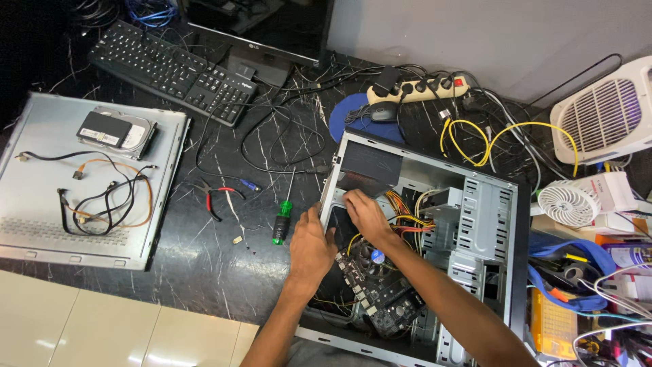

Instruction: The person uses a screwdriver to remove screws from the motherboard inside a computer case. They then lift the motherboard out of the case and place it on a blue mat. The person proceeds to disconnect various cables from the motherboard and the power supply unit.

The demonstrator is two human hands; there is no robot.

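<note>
Screwdriver (282, 221) lies left of the open computer case (489, 224); pliers (216, 197) farther left, perhaps beside a side panel (41, 197).

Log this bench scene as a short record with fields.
Left hand: on the rim of the open PC case
Right hand: inside the case, above the motherboard
Beside case: green screwdriver, red pliers
Side panel: hard drive and loose cables on it
Behind: keyboard, power strip

surface: black marble-patterned table (224, 258)
left: grey side panel (41, 204)
middle: keyboard (173, 71), pliers (212, 197), green screwdriver (283, 221)
right: open computer case (489, 224), power strip (421, 88), white fans (604, 115)
</note>
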